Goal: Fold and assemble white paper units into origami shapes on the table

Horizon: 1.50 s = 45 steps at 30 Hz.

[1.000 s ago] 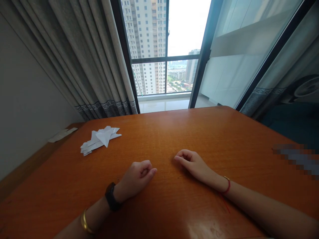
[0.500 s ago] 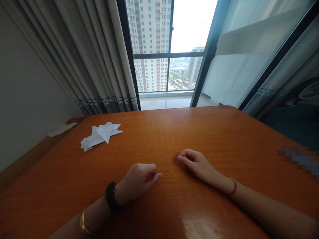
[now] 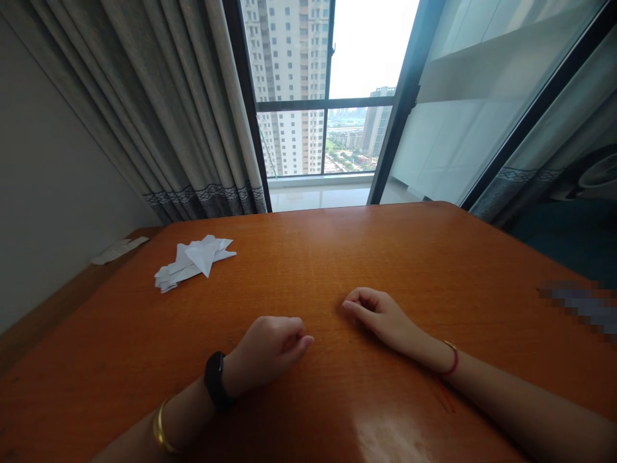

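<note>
My left hand (image 3: 268, 350) rests on the orange-brown wooden table (image 3: 308, 251), its fingers curled in and nothing seen in them. A black band (image 3: 216, 381) and a gold bangle (image 3: 162, 427) are on that arm. To the right, my right hand (image 3: 376, 315) lies on its side on the tabletop, loosely closed, also with nothing visible in it. A red string bracelet (image 3: 454, 361) circles its wrist. The hands are apart. Folded white papers (image 3: 195, 262) lie in a pile at the back left, nearer to my left hand, untouched.
Beyond the far edge are a grey curtain (image 3: 193, 128) and a window door (image 3: 325, 103) with tall buildings outside. A pale flat item (image 3: 119, 250) lies by the left wall. A blurred patch (image 3: 583, 308) covers something at the table's right. A fan (image 3: 598, 173) stands behind, right.
</note>
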Available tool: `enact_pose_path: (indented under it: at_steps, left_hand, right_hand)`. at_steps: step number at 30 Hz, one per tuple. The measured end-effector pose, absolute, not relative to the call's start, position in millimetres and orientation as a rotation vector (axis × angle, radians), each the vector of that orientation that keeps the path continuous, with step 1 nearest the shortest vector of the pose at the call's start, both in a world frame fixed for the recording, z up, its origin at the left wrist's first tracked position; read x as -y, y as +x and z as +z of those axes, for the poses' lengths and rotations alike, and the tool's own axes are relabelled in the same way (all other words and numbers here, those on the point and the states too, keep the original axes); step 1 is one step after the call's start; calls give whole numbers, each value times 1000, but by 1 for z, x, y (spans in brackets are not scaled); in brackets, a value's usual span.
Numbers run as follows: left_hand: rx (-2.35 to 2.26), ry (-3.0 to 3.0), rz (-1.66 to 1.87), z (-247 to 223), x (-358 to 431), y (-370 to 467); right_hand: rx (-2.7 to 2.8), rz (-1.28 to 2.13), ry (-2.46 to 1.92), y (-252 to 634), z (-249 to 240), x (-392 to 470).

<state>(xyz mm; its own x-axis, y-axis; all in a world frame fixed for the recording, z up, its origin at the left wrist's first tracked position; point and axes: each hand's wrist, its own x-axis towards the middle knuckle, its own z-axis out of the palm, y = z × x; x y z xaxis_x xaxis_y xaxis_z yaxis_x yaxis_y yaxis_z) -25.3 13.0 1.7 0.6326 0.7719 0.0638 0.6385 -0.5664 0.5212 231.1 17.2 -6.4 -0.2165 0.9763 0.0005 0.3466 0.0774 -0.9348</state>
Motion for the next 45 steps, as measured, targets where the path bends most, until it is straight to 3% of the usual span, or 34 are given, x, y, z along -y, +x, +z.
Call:
enact_pose_path:
  at_steps: [45]
  left_hand:
    - [-1144, 2337, 398, 3, -18, -27]
  right_hand:
    - [1632, 1140, -1321, 231, -8, -15]
